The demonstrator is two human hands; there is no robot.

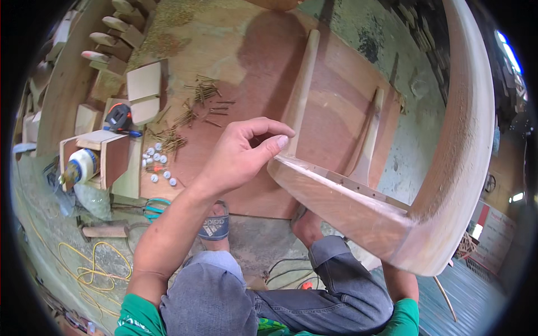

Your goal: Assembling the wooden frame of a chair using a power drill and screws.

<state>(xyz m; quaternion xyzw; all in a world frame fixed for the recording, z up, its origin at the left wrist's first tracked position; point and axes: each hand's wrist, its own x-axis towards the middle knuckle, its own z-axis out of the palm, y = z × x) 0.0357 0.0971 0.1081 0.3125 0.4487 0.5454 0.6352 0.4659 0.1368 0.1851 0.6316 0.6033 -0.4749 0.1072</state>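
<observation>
My left hand [238, 154] is closed in a pinch, its thumb and index finger meeting just above the near left corner of a wooden chair-like frame [347, 210]. Whatever the fingertips hold, if anything, is too small to make out. A pale streak runs along the frame's upper edge, beside a narrow strip with small holes. From the frame's right end a thick curved wooden piece [468, 112] sweeps upward. Two slender legs [305, 84] extend away from me over the board. My right forearm [400, 283] goes behind the frame, which hides that hand.
A plywood board [252, 193] lies on the floor, with piled screws [204, 89] and white caps [157, 158]. To the left are a tape measure [119, 117], a bottle [85, 165] in a wooden box, a hammer [105, 231], yellow cord [92, 269] and stacked wooden parts [115, 42].
</observation>
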